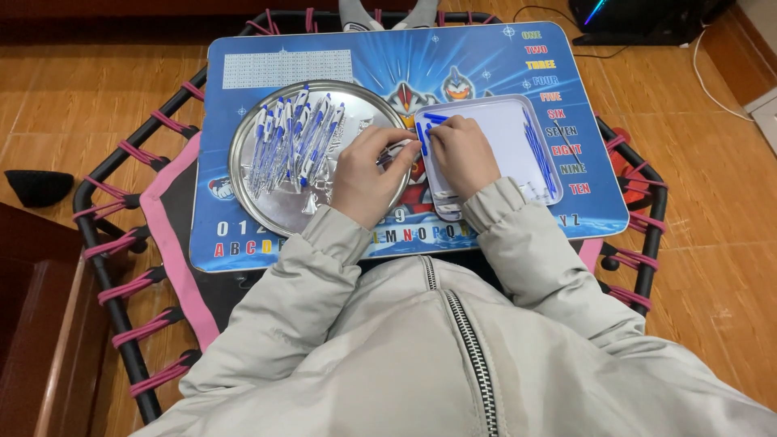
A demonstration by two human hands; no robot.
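Your arms: both reach forward from your lap in pale grey padded jacket sleeves, elbows wide, wrists drawn close together over the middle of the tabletop.
Tabletop (243, 235): a blue lap board with rounded corners, printed with cartoon figures, letters and numerals; it rests on a small trampoline.
Trampoline (113, 243): black tube frame with pink cords and a pink edge, showing on both sides of the board, over a wooden floor.
Round tray (267, 202): shiny metal, on the left half of the board, just beside the square tray.
In the round tray: a loose heap of pens (291, 137), white with blue parts, lying mostly lengthwise in the far-left part; the near part is bare metal.
Square tray (518, 113): white with rounded corners and a raised rim, on the right half of the board.
In the square tray: a row of thin blue sticks (541, 154) along its right side, and a few more blue pieces near its far-left corner, by your fingers.
Left hand (368, 174): knuckles up, lying over the right rim of the round tray, fingers (396, 146) curled shut around a small pale pen part that reaches toward the other hand.
Right hand (463, 154): knuckles up, over the left part of the square tray, fingers (441, 133) bent down and closed onto a blue piece (422, 139) at the tray's left rim.
Between the hands: the fingertips nearly meet above the gap between the two trays.
Around: a black object (36, 186) on the floor at far left; cables at far right.
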